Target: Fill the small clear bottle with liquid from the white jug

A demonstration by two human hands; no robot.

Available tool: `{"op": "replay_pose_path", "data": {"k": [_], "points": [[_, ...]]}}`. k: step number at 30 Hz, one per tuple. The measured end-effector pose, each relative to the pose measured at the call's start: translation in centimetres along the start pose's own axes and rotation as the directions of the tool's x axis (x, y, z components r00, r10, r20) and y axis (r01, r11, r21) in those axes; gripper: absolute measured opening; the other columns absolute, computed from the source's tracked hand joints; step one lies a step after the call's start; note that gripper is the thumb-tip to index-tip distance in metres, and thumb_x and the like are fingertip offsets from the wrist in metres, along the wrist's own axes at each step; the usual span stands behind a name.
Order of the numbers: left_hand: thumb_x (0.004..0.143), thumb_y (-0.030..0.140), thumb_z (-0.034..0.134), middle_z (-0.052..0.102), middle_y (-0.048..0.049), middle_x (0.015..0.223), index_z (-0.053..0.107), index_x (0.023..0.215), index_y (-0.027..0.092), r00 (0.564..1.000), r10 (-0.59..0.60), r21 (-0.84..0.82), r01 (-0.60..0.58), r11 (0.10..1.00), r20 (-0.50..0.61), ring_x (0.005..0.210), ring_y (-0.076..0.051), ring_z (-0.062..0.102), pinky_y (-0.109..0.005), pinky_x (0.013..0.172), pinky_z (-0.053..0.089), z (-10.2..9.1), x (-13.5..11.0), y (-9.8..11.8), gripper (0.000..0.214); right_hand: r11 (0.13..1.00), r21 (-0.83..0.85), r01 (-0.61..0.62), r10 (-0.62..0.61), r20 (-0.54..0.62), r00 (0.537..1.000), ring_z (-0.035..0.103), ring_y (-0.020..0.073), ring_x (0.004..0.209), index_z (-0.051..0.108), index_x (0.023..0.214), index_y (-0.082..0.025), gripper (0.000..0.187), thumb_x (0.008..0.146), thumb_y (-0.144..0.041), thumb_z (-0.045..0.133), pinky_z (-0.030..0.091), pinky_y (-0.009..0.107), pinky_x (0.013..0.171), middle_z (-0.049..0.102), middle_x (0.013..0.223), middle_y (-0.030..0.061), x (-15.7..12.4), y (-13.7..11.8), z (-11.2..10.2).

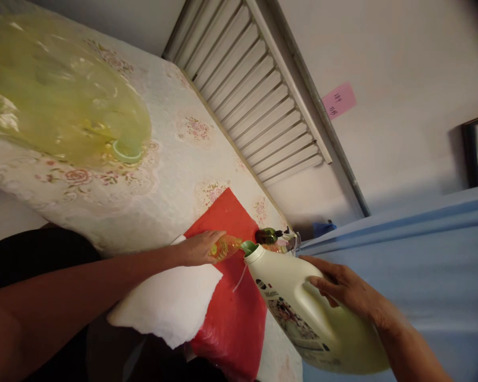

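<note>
A large pale-green detergent jug (302, 313) with a printed label is tilted, its open mouth toward the left. Wrapped round its handle is my right hand (342, 289). My left hand (203, 248) grips a small clear plastic bottle (225, 248), orange-looking against the red behind it. The bottle's neck meets the jug's green spout (248, 246); whether they touch or liquid flows I cannot tell. Beneath both lies a red plastic-wrapped pad (235, 318). White paper or cloth (175, 300) hangs below my left forearm.
A floral-patterned tablecloth (175, 175) covers the surface. A big yellow-green plastic bag (63, 95) with a pale ring lies at the upper left. Behind the jug mouth stands a dark green pump bottle (266, 235). A slatted metal rack (258, 95) and blue fabric (434, 276) border the area.
</note>
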State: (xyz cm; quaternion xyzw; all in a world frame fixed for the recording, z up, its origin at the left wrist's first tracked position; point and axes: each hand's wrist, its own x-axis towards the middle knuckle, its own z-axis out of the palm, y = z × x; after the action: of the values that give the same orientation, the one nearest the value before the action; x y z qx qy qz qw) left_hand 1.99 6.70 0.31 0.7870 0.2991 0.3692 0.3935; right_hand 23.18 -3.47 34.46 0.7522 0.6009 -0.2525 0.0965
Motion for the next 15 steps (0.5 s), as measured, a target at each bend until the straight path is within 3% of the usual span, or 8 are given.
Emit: {"op": "replay_pose_path", "data": {"k": [3, 7, 12, 15], "points": [[0.076, 0.031, 0.071, 0.054, -0.0095, 0.140, 0.034, 0.144, 0.027, 1.000, -0.005, 0.001, 0.005, 1.000, 0.005, 0.129, -0.028, 0.050, -0.040, 0.106, 0.041, -0.1, 0.0, 0.1, 0.077, 1.000, 0.002, -0.007, 0.007, 0.003, 1.000, 0.052, 0.0166, 0.065, 0.053, 0.141, -0.026, 0.060, 0.086, -0.051, 0.059, 0.042, 0.027, 0.056, 0.063, 0.077, 0.0017, 0.0, 0.2, 0.1], [0.076, 0.031, 0.070, 0.049, -0.0124, 0.144, 0.033, 0.144, 0.019, 0.999, -0.030, 0.016, 0.030, 0.999, 0.029, 0.133, -0.027, 0.047, -0.037, 0.110, 0.038, -0.3, 0.0, 0.4, 0.079, 1.000, 0.021, 0.020, -0.021, 0.016, 1.000, 0.049, 0.0143, 0.058, 0.051, 0.142, -0.023, 0.061, 0.088, -0.051, 0.058, 0.041, 0.028, 0.058, 0.059, 0.072, -0.0007, 0.1, 1.1, 0.8], [0.075, 0.030, 0.071, 0.049, -0.0103, 0.146, 0.033, 0.145, 0.021, 0.998, -0.050, 0.029, 0.049, 0.998, 0.035, 0.134, -0.027, 0.046, -0.037, 0.111, 0.037, -0.5, 0.0, 0.6, 0.080, 0.983, 0.159, 0.093, -0.098, 0.021, 0.995, 0.048, 0.0141, 0.059, 0.046, 0.143, -0.015, 0.070, 0.087, -0.056, 0.056, 0.039, 0.029, 0.061, 0.059, 0.076, -0.0001, 0.3, 3.2, 2.6], [0.073, 0.026, 0.071, 0.048, -0.0115, 0.146, 0.031, 0.146, 0.022, 0.999, -0.029, 0.003, 0.029, 1.000, 0.032, 0.134, -0.028, 0.045, -0.039, 0.112, 0.037, -0.5, 0.0, 0.5, 0.084, 0.957, 0.255, 0.136, -0.136, -0.019, 0.991, 0.047, 0.0148, 0.061, 0.060, 0.123, -0.015, 0.055, 0.086, -0.056, 0.058, 0.038, 0.029, 0.062, 0.056, 0.072, -0.0011, 0.1, 4.4, 3.2]]}}
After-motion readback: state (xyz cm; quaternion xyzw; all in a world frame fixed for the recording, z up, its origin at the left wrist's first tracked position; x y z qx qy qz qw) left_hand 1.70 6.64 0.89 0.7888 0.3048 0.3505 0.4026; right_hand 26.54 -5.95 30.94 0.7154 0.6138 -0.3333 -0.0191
